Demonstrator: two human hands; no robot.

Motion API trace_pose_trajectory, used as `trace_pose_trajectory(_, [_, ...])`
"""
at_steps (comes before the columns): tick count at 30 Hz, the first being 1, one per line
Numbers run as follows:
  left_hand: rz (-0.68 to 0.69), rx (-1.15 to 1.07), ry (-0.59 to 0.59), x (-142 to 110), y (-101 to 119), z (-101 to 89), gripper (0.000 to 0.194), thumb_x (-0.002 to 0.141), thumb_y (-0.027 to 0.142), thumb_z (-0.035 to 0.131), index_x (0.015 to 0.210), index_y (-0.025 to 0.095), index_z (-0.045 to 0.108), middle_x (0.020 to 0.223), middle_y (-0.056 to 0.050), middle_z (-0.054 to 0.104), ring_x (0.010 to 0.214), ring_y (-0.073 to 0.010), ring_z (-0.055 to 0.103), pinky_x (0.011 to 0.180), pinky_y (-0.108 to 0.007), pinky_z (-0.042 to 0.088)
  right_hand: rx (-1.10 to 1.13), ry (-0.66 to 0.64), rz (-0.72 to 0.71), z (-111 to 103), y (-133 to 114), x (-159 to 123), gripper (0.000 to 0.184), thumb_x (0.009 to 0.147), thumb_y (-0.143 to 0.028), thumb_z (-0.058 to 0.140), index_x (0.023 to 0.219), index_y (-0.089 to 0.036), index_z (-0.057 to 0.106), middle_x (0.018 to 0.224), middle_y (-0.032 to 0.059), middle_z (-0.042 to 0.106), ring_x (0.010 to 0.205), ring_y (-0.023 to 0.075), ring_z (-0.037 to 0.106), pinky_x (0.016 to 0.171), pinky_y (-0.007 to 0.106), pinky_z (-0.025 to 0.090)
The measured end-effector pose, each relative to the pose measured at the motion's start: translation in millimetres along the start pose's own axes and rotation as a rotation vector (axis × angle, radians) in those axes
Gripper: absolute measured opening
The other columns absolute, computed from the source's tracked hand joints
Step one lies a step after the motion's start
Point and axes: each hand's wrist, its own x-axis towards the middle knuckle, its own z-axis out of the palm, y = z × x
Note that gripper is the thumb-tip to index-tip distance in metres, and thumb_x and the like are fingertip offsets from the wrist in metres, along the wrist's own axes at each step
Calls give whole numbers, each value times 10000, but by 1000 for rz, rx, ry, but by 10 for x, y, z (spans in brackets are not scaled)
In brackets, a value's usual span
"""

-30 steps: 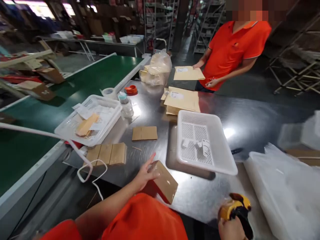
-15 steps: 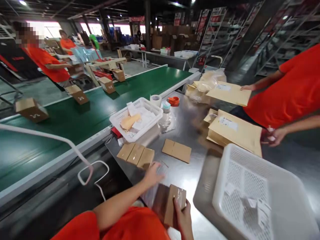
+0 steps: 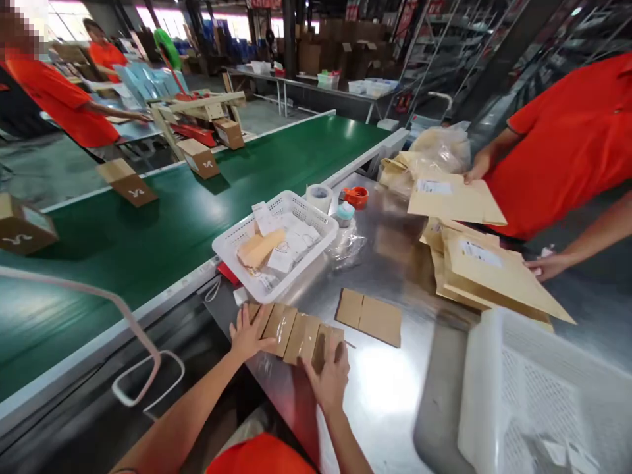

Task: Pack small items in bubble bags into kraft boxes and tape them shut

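A row of small flat cardboard boxes (image 3: 289, 329) wrapped in clear film lies near the front left edge of the steel table (image 3: 390, 395). My left hand (image 3: 248, 334) rests flat on the row's left end, fingers spread. My right hand (image 3: 329, 374) grips the last small cardboard box (image 3: 323, 339) at the row's right end, pressed against its neighbours. A flat folded cardboard piece (image 3: 370, 318) lies just behind the row.
A white basket (image 3: 232, 240) of labels sits behind the row, with a tape roll (image 3: 318, 196), an orange dispenser (image 3: 356, 195) and a bottle (image 3: 344, 214). Another white basket (image 3: 543, 388) stands right. A co-worker's hand (image 3: 548, 265) touches padded envelopes (image 3: 494, 273). Boxes (image 3: 128, 181) ride the green conveyor (image 3: 172, 217).
My right hand let go of the yellow scanner, took the small box and carried it forward onto the row's right end. My left hand shifted to the row's left end.
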Motion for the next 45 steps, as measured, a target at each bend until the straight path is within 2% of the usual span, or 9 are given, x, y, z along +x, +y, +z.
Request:
trace_pose_trajectory(2, [50,21,-13,-36,9,-15,811,776,547,632,1480,359,278,1620,-139,12,1449,-452,70,1040,-686,215,-146,-73,-125,14,10,-82,955,659,-598,705,1473,-263,335,1585,188,189,1410,467,220,1041,625,320])
trace_pose_trajectory(5, [114,37,-40,-83,5,-49,707,811,485,623,1447,413,321,1625,-84,59,1452,-447,43,1040,-704,188,-348,-112,-191,1,10,-66,917,681,-483,749,1475,-341,314,1606,148,141,1444,461,65,1060,709,189])
trace_pose_trajectory(10, [179,20,-13,-222,28,17,673,809,417,636,1423,422,361,1625,-69,69,1424,-467,134,1023,-646,268,-424,-175,-373,-2,93,-44,743,799,-361,682,1441,-449,318,1583,60,226,1439,435,130,1059,715,206])
trace_pose_trajectory(16, [374,69,-158,-647,399,299,1200,419,451,899,1450,422,287,1625,-101,37,1409,-554,-3,1038,-677,202,-504,-27,-231,70,845,-673,636,849,-236,602,1388,-496,386,1525,28,362,1399,431,268,1059,701,246])
trace_pose_trajectory(22, [467,209,-147,-903,920,483,1113,526,424,877,1451,447,258,1622,-82,95,1414,-542,14,1044,-683,197,-516,67,-157,-37,1417,-901,600,792,-446,684,1349,-480,463,1503,47,413,1389,469,272,1043,772,128])
trace_pose_trajectory(30, [497,299,-40,-375,897,321,994,665,458,791,1470,419,210,1627,-76,37,1417,-528,37,1050,-670,220,-375,49,-208,-97,1078,-380,725,810,-399,674,1449,-414,331,1579,90,249,1443,417,172,1069,748,75])
trace_pose_trajectory(34, [499,305,-54,-150,834,207,974,695,470,759,1484,392,195,1627,-84,-15,1416,-528,33,1034,-694,229,-243,85,-180,-43,954,-171,957,748,-454,695,1519,-174,203,1588,202,143,1462,399,80,1137,641,130])
trace_pose_trajectory(37, [494,315,-71,-134,883,173,995,688,486,751,1493,374,177,1624,-95,-40,1427,-511,6,1024,-709,227,-147,155,-106,-10,970,-97,1096,711,-431,695,1509,-15,71,1576,275,84,1463,401,16,1147,599,176])
trace_pose_trajectory(45, [452,344,-100,-216,1072,232,1077,678,610,688,1513,272,96,1615,-131,-53,1445,-458,-85,1036,-732,138,-165,47,-26,-223,1101,-107,1123,639,-361,761,1510,-51,124,1588,229,122,1465,381,98,1150,540,217])
